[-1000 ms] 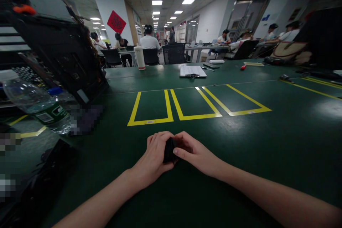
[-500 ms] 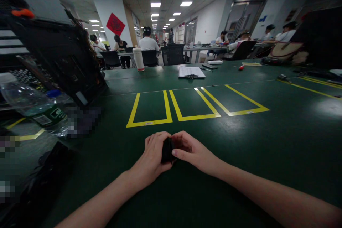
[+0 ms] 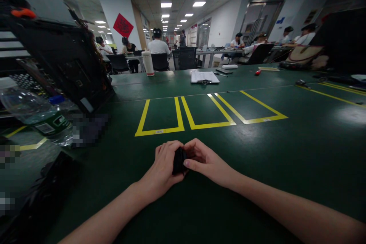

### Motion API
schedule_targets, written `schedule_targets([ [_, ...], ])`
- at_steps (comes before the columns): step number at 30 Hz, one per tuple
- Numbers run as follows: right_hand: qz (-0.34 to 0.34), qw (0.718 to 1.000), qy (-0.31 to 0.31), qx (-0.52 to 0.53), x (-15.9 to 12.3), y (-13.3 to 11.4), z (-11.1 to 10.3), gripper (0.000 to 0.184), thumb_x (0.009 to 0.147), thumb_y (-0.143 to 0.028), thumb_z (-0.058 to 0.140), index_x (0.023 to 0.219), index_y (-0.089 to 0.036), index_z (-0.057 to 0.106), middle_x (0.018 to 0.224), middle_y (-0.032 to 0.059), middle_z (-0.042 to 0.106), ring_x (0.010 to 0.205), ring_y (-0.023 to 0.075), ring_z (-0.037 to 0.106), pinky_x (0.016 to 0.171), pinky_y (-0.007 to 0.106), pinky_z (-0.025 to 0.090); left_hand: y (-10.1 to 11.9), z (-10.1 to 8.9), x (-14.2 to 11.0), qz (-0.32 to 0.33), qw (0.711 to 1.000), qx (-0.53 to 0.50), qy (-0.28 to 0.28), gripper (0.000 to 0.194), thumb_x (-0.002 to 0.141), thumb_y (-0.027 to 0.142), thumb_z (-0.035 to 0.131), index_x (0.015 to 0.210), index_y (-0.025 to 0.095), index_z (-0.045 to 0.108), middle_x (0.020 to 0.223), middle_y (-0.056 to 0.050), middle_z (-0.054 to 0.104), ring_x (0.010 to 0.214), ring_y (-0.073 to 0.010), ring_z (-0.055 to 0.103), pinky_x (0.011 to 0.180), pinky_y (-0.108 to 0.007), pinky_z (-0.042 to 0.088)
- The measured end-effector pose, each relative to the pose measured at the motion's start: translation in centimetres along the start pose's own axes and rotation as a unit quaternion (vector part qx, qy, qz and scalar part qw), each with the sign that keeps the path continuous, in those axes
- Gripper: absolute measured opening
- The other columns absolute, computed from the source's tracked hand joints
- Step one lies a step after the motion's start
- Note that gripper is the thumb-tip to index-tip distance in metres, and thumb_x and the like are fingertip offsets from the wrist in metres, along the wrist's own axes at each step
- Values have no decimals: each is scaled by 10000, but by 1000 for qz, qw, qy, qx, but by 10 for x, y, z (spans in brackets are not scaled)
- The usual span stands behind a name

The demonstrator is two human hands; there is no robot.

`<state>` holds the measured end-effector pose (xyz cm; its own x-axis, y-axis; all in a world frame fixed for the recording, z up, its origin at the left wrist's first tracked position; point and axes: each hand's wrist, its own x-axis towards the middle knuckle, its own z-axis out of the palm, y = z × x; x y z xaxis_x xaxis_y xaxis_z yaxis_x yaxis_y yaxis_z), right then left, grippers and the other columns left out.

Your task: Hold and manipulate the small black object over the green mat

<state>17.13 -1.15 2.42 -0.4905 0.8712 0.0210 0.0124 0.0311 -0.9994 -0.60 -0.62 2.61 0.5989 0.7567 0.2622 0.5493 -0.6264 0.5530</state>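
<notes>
A small black object (image 3: pixel 178 161), rounded at the top, is between my two hands low over the green table (image 3: pixel 160 217). My left hand (image 3: pixel 162 164) wraps round its left side, thumb underneath. From the right, my right hand (image 3: pixel 203 160) closes on it, its thumb pressed against the near face and its fingers curled behind. The hands hide much of the object, so its kind cannot be made out. Just beyond lie yellow tape outlines (image 3: pixel 213 125) on the table top.
A plastic bottle (image 3: pixel 51 122) and a tilted black computer case (image 3: pixel 65 61) stand at left. Farther back are a white tumbler (image 3: pixel 148 63), a clipboard with paper (image 3: pixel 204 76) and a small red object (image 3: pixel 257 73). People sit at desks in the background.
The view has shifted slightly since a second ago. Both hands keep their grip on the black object; the right fingers have risen a little in the last half second.
</notes>
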Motion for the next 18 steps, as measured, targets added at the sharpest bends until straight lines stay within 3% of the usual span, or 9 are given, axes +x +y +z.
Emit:
schedule_targets([
  [3,12,1000,-8,-9,-1,-2,0,274,752,-259,552,994,-194,441,1016,33,496,969,158,504,866,363,413,0,1,0,0,1000,1,11,575,664,104,594,1124,260,286,1083,-39,428,999,-226,425,861,-433,343],
  [9,-27,999,-17,-12,-3,-1,1,319,715,-197,595,988,-214,430,1021,19,490,991,153,495,883,356,401,-4,8,-1,-9,1000,3,28,616,620,60,610,1112,257,296,1082,-41,419,992,-232,418,847,-427,354],
  [13,-17,1000,-5,3,-2,1,1,217,763,-250,538,953,-203,445,992,18,503,950,150,518,821,335,443,-1,2,-1,-2,1000,2,12,570,664,102,594,1123,253,292,1096,-44,420,1007,-227,420,860,-427,349],
  [18,7,1000,3,-15,-1,-2,1,248,761,-262,541,979,-194,447,998,27,505,961,158,507,848,351,429,2,-4,0,3,1000,4,0,546,688,132,584,1132,252,289,1101,-50,426,1011,-233,425,848,-430,361],
])
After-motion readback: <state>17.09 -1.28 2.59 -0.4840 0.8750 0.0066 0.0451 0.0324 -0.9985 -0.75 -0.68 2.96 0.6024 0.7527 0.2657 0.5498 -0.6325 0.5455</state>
